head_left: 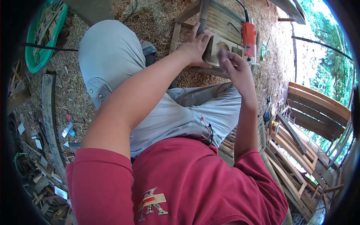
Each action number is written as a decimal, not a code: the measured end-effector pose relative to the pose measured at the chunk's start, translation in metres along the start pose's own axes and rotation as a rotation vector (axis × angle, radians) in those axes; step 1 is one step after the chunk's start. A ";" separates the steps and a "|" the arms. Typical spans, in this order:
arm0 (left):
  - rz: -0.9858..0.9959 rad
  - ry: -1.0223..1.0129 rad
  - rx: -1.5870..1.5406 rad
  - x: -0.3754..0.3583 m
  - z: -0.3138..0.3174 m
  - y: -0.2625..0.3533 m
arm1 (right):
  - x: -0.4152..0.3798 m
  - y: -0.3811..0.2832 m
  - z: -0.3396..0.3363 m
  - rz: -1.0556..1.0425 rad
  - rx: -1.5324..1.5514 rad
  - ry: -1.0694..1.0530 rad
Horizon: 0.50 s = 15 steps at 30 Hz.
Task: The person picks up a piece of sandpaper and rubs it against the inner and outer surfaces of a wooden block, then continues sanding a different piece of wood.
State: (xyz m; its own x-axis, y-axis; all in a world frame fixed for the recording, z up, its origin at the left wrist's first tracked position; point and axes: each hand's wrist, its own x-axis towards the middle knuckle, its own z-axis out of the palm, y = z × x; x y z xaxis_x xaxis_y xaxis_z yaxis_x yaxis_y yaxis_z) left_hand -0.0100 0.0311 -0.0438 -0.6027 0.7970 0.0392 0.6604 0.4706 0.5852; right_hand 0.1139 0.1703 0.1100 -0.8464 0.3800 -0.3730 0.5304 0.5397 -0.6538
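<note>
My left hand (195,47) steadies a pale wooden block (210,52), its thumb on the near side and its fingers spread along the far side. A rounded dark hollow or spot shows in the block's upper face. Over that face is my right hand (236,67), fingers pinched round a small brownish piece (222,56) that is blurred, so its kind cannot be made out. Under the block is a slatted bamboo seat (221,18). Close beyond my right hand stands an orange power tool (249,35) with a clear base and a black cord.
Wood shavings (150,18) cover the ground. A green tub (47,56) of wood scraps sits at the far left, near a long weathered board (49,108) and scattered offcuts. Stacked lumber (288,150) and a plank bench (318,108) stand on the right.
</note>
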 end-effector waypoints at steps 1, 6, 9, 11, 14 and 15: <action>-0.002 -0.008 -0.008 0.001 0.001 0.000 | -0.001 -0.001 0.001 -0.020 -0.036 0.023; -0.018 -0.027 -0.040 0.001 -0.002 0.002 | -0.007 -0.014 0.020 -0.133 -0.271 0.201; -0.029 -0.007 -0.011 -0.001 -0.005 0.006 | -0.006 -0.020 0.032 -0.156 -0.349 0.232; -0.024 0.081 -0.021 -0.002 -0.002 0.005 | -0.009 -0.019 0.039 -0.164 -0.423 0.250; -0.019 0.159 0.033 0.006 0.022 0.001 | -0.013 -0.017 0.039 -0.179 -0.500 0.257; -0.018 0.132 0.020 0.003 0.017 0.004 | -0.015 -0.017 0.037 -0.185 -0.519 0.257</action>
State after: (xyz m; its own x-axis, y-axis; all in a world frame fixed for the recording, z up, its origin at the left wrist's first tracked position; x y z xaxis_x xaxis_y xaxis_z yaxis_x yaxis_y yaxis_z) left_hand -0.0022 0.0419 -0.0548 -0.6676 0.7320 0.1358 0.6568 0.4931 0.5705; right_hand 0.1157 0.1282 0.1020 -0.9224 0.3797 -0.0704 0.3844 0.8852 -0.2622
